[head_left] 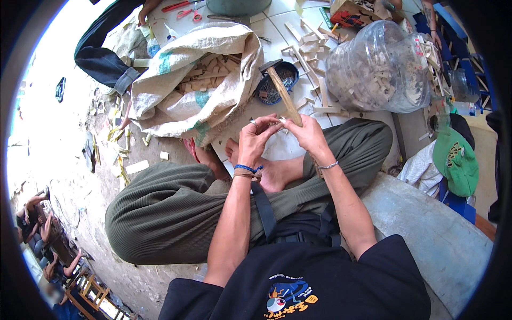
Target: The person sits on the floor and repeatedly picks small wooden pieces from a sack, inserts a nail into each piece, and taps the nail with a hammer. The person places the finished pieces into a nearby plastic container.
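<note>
My right hand (311, 137) is closed around the lower handle of a hammer (285, 95). The hammer's metal head points away from me, above a blue bowl (260, 96) of nails. Close beside it, my left hand (254, 140) has its thumb and fingers pinched together, meeting the right fingertips. A small pale piece (282, 121) shows where the fingertips meet; it is too small to name, and I cannot tell which hand bears it. Both hands are over my crossed legs.
A woven sack (154, 101) of wood offcuts lies ahead to the left. Right of the bowl are small wooden frames (301, 58) and a large clear plastic jug (354, 69) of wood pieces. Red scissors (194, 13) lie far ahead. A green cap (458, 165) is at right. Other people sit nearby.
</note>
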Demonstrator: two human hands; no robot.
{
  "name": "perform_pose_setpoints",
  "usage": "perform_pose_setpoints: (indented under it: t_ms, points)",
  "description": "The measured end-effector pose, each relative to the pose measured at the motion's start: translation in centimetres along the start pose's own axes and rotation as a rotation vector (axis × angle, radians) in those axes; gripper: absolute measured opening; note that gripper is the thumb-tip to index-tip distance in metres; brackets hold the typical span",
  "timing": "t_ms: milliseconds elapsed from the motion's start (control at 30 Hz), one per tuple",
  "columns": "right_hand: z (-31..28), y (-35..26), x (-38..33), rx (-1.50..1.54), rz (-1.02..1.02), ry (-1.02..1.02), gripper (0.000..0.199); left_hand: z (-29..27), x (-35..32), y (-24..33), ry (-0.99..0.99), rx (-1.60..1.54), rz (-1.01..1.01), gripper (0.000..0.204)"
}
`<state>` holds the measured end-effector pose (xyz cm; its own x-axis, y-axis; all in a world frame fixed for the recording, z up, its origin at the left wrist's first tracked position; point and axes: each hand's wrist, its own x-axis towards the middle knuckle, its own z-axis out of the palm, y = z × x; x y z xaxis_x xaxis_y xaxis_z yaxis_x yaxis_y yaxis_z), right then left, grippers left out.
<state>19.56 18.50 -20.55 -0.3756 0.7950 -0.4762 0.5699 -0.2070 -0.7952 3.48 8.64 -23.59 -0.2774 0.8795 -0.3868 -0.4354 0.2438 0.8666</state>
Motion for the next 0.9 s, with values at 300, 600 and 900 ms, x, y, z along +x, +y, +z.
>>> perform_pose_setpoints:
  t_ms: [300, 600, 900]
  points:
    - [-0.3, -0.5, -0.4, -0.045, 0.005, -0.009, 0.039, -0.7, 0.2, -0.7, -0.035, -0.112, 0.017, 0.019]
    - [-1.5, -3.5, -3.9, -0.231, -0.081, 0.148, 0.035, -1.1, 0.8, -1.4, -0.032, -0.146, 0.034, 0.015]
    - [-5.6, 0.0, -13.8, -0.483, -0.555, 0.205, 0.061, -0.9, 0.7, -1.1, -0.027, -0.120, 0.033, 0.014]
